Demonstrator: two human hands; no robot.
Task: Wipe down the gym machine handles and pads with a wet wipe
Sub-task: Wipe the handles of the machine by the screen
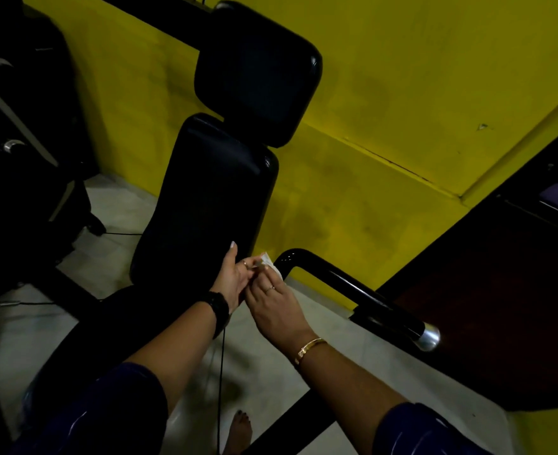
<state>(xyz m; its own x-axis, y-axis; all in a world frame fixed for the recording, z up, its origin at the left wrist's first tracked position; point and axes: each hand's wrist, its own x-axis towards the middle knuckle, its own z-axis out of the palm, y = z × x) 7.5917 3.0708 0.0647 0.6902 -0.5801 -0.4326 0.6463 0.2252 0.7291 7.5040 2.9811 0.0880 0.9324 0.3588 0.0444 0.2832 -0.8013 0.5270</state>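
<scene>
Wet wipe (272, 265) — small white sheet, centre frame, pinched between both hands. Likely limp, damp, light; bunch into palm-side pad before rubbing, corners would slip. Left hand (233, 280) at 9 o'clock of wipe, right hand (271, 307) at 6, fingertips nipping edges. Black handle (343, 284) at 3 o'clock — back pad (205, 198) at 11.
</scene>
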